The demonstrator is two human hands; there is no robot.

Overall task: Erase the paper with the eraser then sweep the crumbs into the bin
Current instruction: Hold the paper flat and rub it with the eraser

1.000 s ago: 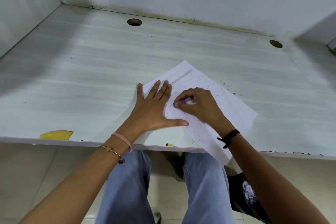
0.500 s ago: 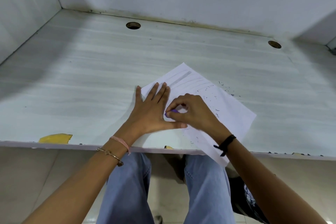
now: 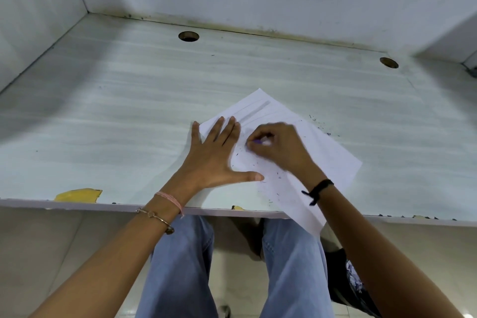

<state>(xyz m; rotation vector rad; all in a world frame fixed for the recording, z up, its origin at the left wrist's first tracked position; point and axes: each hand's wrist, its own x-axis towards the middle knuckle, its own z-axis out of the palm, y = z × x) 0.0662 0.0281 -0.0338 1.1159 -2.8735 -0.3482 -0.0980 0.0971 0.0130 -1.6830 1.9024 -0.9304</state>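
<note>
- My left hand lies flat, fingers spread, pinning the paper to the table.
- My right hand, at its 3 o'clock, pinches the purple eraser on the sheet.
- Crumbs dot the paper.

Person seated at a pale desk, rubbing a sheet of paper with a small purple eraser.
Left hand lies flat, fingers spread, pressing the sheet's left part, thumb stretched right. Right hand is blurred, fingertips pinched on the eraser against the page. Paper sits angled, near corner hanging over the desk's front edge. Dark crumbs dot the page and the desk just past its right edge. 2 round holes near the back wall; the left one is dark. Yellow chipped patch on front edge. Blue jeans below.
</note>
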